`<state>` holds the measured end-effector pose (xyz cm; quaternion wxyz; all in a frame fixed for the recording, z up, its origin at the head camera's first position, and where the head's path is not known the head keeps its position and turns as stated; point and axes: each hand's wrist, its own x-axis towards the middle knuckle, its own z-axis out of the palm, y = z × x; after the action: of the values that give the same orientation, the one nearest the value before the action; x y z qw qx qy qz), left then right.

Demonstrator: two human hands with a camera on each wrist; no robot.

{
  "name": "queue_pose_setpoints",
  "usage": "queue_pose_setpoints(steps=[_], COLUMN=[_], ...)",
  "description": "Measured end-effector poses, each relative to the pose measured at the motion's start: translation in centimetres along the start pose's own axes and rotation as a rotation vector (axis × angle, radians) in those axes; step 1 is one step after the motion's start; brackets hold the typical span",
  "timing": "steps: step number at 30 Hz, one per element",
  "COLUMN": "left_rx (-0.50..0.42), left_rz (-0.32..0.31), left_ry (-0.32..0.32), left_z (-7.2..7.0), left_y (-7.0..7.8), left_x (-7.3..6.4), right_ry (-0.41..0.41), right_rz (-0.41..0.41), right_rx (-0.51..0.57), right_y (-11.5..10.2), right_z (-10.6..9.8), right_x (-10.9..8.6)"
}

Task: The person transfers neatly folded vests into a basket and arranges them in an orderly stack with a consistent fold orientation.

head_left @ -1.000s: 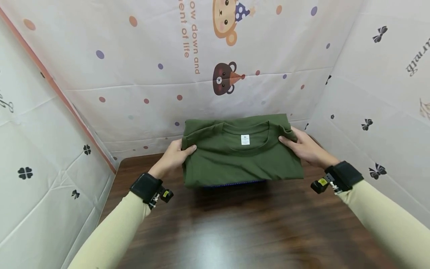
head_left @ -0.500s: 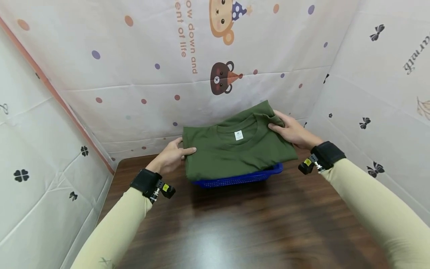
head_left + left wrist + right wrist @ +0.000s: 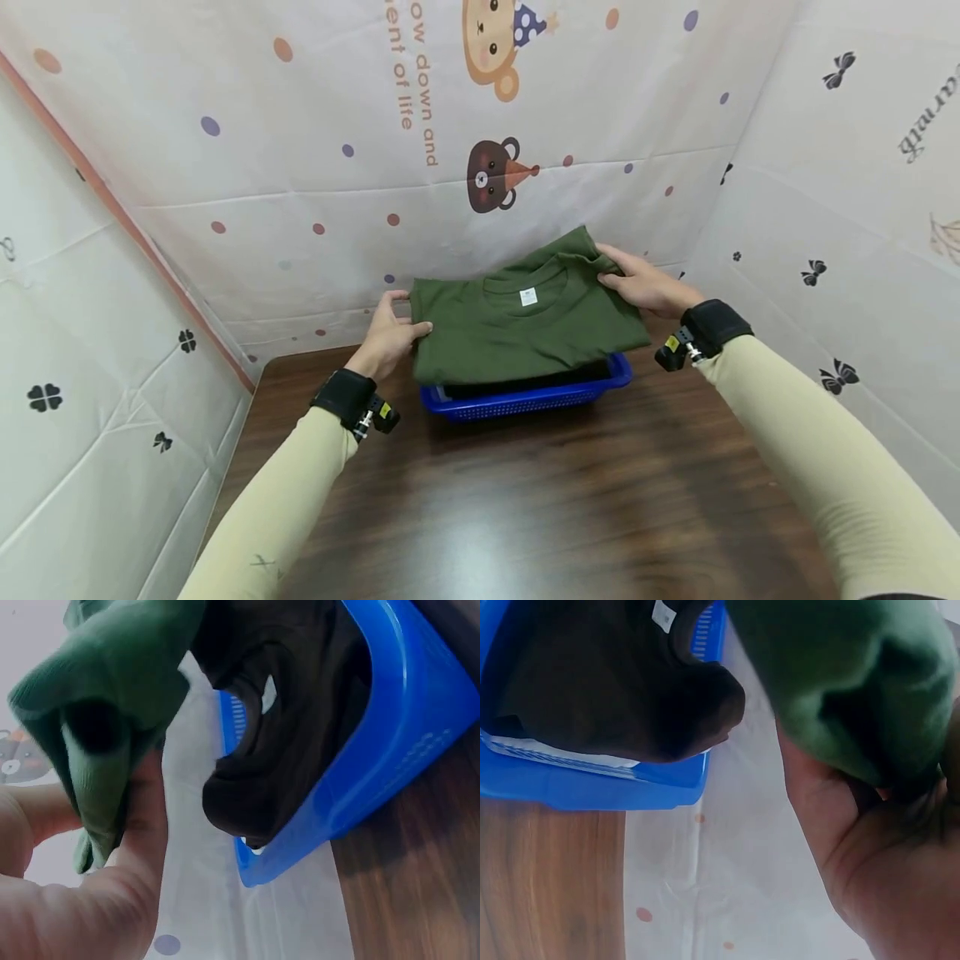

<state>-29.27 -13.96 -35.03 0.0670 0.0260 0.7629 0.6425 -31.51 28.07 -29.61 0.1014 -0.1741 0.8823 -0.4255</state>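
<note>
A folded green T-shirt [image 3: 525, 325] with a white neck label hangs between my two hands, over a blue plastic basket [image 3: 525, 403]. My left hand [image 3: 390, 337] pinches its left edge between thumb and fingers. At the opposite edge my right hand [image 3: 645, 283] grips the cloth, its thumb on top; the right end is held higher. Both wrist views show the shirt raised above the basket. Inside the basket lies a black T-shirt [image 3: 292, 742], its pale label visible in the right wrist view. Some white cloth [image 3: 570, 754] shows beneath that black shirt.
The basket stands on a dark brown wooden table [image 3: 480, 500], near its back edge. A printed cloth wall [image 3: 315, 167] with bears and dots rises behind it. Patterned cloth panels also flank the table on both sides.
The green shirt has shifted slightly left and back, its right end tilting up. More of the basket now shows beneath it. Both hands have kept their hold; the right moved left and away.
</note>
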Motion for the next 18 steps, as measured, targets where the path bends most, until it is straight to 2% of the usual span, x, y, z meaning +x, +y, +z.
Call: queue_pose_setpoints(steps=[3,5,8,12,18], left_rx=[0.053,0.088,0.144,0.191,0.274], left_rz=[0.068,0.093,0.083,0.037,0.012], left_ry=[0.05,0.063,0.074,0.056,-0.005], left_z=[0.2,0.2,0.3,0.3,1.0], left_y=[-0.2,-0.4,-0.6,-0.8,-1.5], left_x=[0.2,0.4,0.5,0.8,1.3], right_ry=[0.01,0.01,0.003,0.007,0.027], right_rz=[0.004,0.006,0.008,0.018,0.002], right_rx=[-0.001,-0.001,0.017,0.04,-0.03], right_y=[0.1,0.2,0.4,0.9,1.8], right_z=[0.2,0.3,0.5,0.8,1.4], right_x=[0.4,0.5,0.7,0.8,1.1])
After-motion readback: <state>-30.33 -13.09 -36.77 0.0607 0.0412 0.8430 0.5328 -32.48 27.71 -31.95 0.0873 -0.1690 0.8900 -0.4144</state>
